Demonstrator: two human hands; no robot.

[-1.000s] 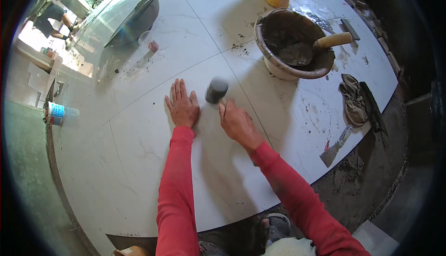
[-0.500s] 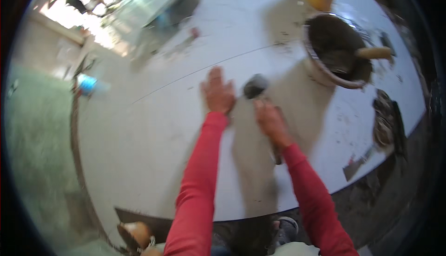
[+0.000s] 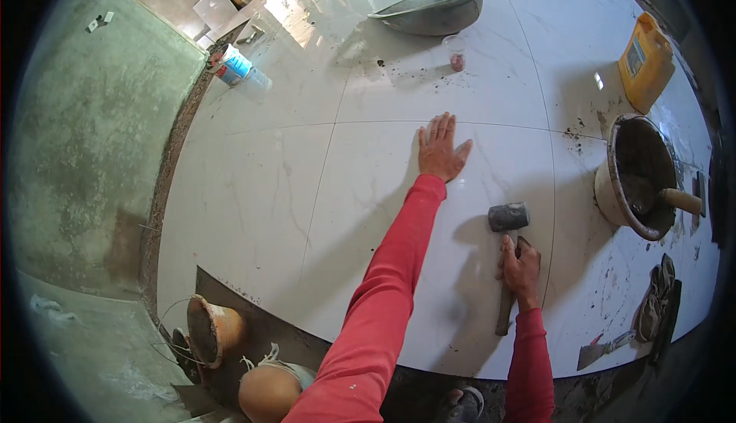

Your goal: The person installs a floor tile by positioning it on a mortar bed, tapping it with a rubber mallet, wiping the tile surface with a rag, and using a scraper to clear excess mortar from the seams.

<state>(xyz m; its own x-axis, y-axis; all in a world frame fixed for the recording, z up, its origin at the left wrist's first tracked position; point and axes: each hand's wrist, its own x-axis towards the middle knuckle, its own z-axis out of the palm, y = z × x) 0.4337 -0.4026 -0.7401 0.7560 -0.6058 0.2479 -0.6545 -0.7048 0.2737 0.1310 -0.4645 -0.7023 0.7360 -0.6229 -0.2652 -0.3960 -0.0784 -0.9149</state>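
Observation:
My left hand lies flat with its fingers spread on a large white marbled floor tile, just short of a thin joint line. To its right, my right hand grips the handle of a rubber mallet with a dark head. The mallet head is over the tile and casts a shadow to its left; whether it touches the tile I cannot tell. Its handle's lower end sticks out below my fist.
A bucket with a tool handle in it stands at right, a yellow jerrycan behind it. A scraper and gloves lie near right. Far off are a grey basin, a plastic cup and a blue-white pail. An orange-brown bucket is near left.
The view has swung left and sharpened, so the hands and bucket appear farther right. The left hand still rests flat, and the right still grips the mallet.

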